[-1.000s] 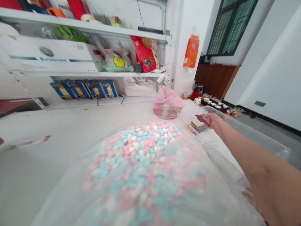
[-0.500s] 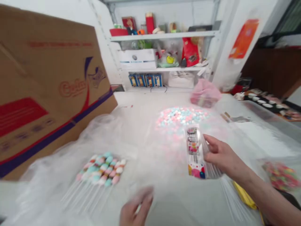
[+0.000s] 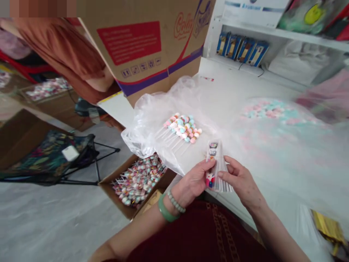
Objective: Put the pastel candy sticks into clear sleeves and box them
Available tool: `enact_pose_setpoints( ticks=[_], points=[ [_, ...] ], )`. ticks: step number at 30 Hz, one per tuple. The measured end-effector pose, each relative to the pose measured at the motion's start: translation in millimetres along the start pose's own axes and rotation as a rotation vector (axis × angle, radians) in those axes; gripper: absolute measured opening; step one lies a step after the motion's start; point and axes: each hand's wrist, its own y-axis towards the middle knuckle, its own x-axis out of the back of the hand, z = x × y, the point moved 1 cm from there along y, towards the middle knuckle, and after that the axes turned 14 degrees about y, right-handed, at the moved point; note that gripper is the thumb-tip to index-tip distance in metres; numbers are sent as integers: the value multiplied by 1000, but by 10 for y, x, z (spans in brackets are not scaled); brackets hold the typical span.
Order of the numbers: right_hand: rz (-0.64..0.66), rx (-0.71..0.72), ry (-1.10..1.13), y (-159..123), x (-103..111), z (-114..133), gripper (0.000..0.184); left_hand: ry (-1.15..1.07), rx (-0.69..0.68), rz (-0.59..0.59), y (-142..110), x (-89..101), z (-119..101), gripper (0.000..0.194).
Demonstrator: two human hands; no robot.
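Both of my hands are on a stack of clear printed plastic bags (image 3: 212, 150), held over the near edge of the white table. My left hand (image 3: 199, 177) grips the stack's left side, with a green bangle and a beaded bracelet on that wrist. On the right side, my right hand (image 3: 240, 178) pinches the fanned edges of the bags. Just beyond my left hand, several marshmallow skewers (image 3: 185, 127) in pink, white and blue lie in a row on clear plastic sheeting (image 3: 147, 109), their clear sticks toward me.
A tall cardboard box (image 3: 147, 47) stands at the table's far left. Loose marshmallows (image 3: 272, 109) lie under plastic to the right. An open carton of wrapped marshmallow skewers (image 3: 139, 182) sits below the edge. A person in a rust-coloured top (image 3: 62, 54) and a folding chair (image 3: 49, 156) are at left.
The view has swung left and down. My right hand has brought the bag stack in close, and my left hand, free before, has taken hold of it.
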Motion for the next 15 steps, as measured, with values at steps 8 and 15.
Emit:
enact_pose_setpoints(
  ticks=[8, 15],
  points=[
    [13, 28, -213, -13, -467, -355, 52, -309, 96, -5, -154, 550, 89, 48],
    [21, -23, -416, 17, -685, -533, 37, -396, 50, -25, -338, 819, 108, 51]
  ],
)
